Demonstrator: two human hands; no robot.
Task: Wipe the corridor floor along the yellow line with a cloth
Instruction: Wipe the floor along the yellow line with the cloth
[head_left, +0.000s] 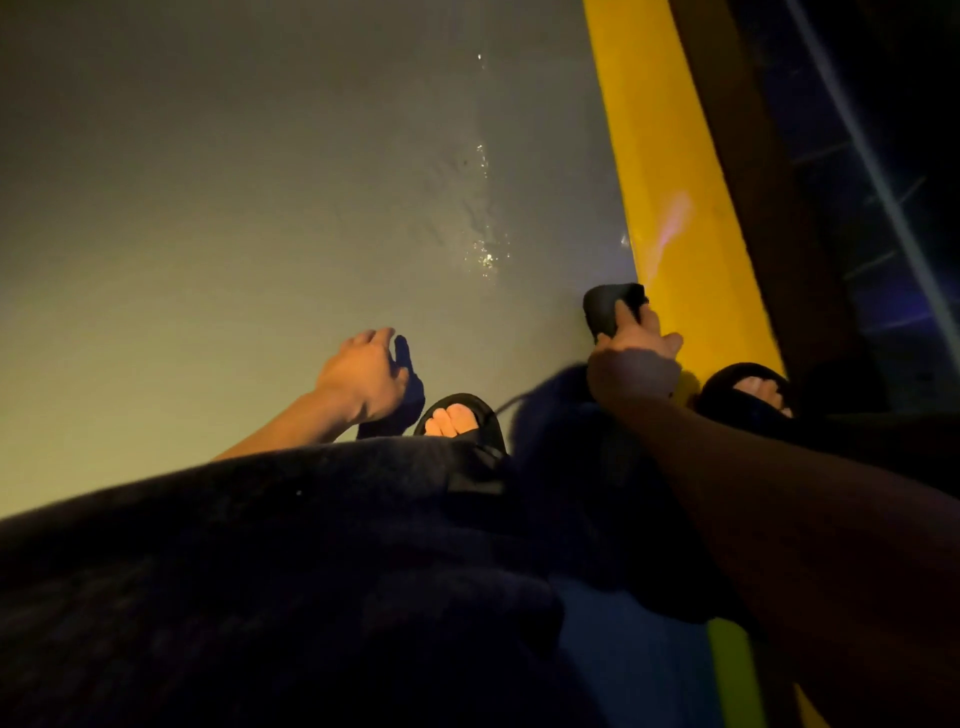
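Here the cloth (605, 309), a dark wad, sits on the grey floor (260, 208) just beside the inner edge of the yellow line (670, 208), with its far corner touching that edge. The right hand (634, 358) holds it from the near side: the fingers (626, 314) curl over the top of the wad and clamp it, so most of the cloth pokes out beyond the fingertips while the part under the palm is hidden. The left hand (363, 376) hovers low over the floor, well apart from the cloth, fingers loosely bent and a little apart, holding nothing; whether it touches the floor is hard to tell. Ahead of the cloth, wet spots (485, 254) glint on the floor. Two feet in black sandals show, one (460, 418) between the hands, the other (748, 392) on the line just behind the right hand. Dark clothing fills the lower frame and hides the knees, and the area right of the line is too dark to make out
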